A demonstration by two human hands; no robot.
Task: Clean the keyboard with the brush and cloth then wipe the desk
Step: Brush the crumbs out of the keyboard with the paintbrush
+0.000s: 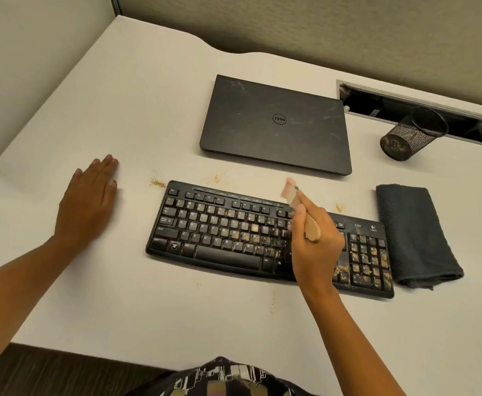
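Right hand grips brush, left hand flat on desk; mesh cup holds crumbs.

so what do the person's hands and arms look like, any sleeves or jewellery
Both forearms are bare: no sleeves, gloves, watch or rings visible on the left hand or right hand. The left thumbnail looks dark. A dark patterned garment shows below.

Black gear on an off-white desk.
Black keyboard flecked tan, thickest at right; charcoal cloth at right edge; black laptop with pale scuffs; black mesh cup, upper right; pale tan brush.
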